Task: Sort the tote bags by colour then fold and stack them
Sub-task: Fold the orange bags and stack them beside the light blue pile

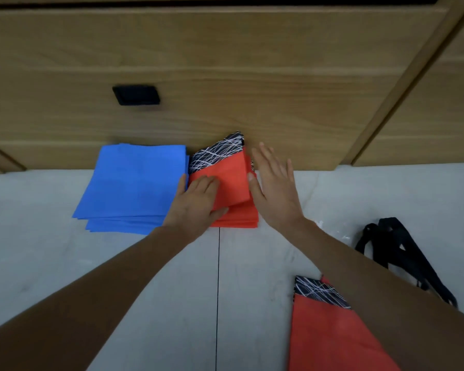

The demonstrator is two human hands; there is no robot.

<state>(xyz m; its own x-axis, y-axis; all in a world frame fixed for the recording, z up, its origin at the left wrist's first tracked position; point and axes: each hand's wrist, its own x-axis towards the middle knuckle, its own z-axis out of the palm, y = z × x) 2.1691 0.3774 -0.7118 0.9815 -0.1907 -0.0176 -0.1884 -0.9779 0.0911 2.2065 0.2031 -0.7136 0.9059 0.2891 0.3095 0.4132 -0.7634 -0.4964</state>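
Left fingers [208, 182]: nearly straight and close together, laid flat on the top red bag [232, 180]. The thumb lies along its near edge; whether it tucks underneath cannot be told.

Left hand [196, 202]: palm down over the left side of the red stack [239, 218], with its outer edge against the blue stack [134, 183].

Right fingers [265, 156]: straight and spread wide, holding nothing. The thumb tip touches the right edge of the top red bag.

Right hand [276, 191]: palm down, just beside the red stack on its right.

Top red bag: folded, lying askew, with its near edge lifted off the layers below. A black panel with thin white lines [220, 153] shows at its far end.

Red stack: several folded layers, squared at the near edge, set on the grey surface [65, 263] against the drawer front [225, 76].

Blue stack: folded blue bags, plain, with the lower layers stepping out at the near edge. It sits touching the left of the red stack.

Loose red bag [332, 338]: lies flat at the near right, well apart from the stacks. It has the same black lined band [319, 291] at its top and is partly covered by the right forearm.

Black straps [402, 253]: looped on the grey surface to the right of the forearm.

Grey surface: pale, with one thin dark seam [218, 290] running toward the red stack.

Drawer front: light wood, with a black recessed handle [136, 95]
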